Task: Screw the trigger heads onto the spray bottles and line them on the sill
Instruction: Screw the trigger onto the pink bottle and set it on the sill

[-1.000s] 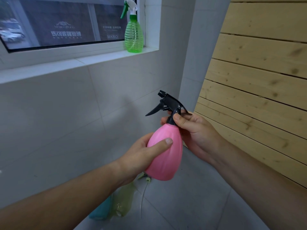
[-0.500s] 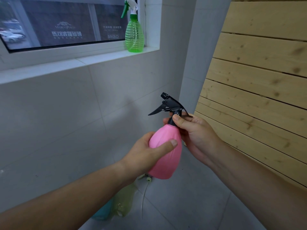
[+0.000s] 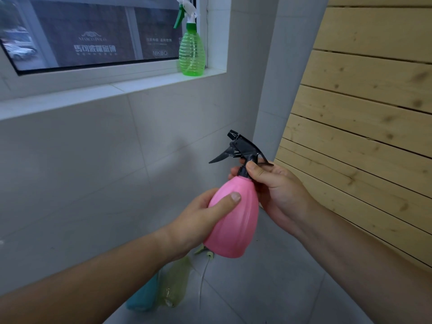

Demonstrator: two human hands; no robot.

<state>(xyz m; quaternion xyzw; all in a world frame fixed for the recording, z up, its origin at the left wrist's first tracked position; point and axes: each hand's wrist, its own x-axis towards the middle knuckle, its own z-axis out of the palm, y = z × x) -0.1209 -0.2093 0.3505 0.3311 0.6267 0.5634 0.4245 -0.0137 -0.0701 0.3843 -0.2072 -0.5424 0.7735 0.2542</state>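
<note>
Left hand [image 3: 201, 220] wrapped round the belly of the pink bottle [image 3: 233, 218], thumb laid flat across its front, other fingers hidden behind the body. Right hand [image 3: 278, 190] closed at the neck: thumb and fingertips pinch the collar under the black trigger head [image 3: 240, 148], nozzle pointing up-left. Bottle held in mid-air, tilted slightly, well below the sill [image 3: 117, 90]. Green bottle [image 3: 191, 52] with white-and-green trigger stands upright at the sill's right end, against the window frame. On the floor, partly hidden by the left forearm: a yellow-green bottle [image 3: 175, 284] and something teal [image 3: 142, 298], shapes unclear; a loose dip tube [image 3: 203, 281] beside them. Against half a second ago: same grips, bottle barely shifted, trigger head turned a little.
</note>
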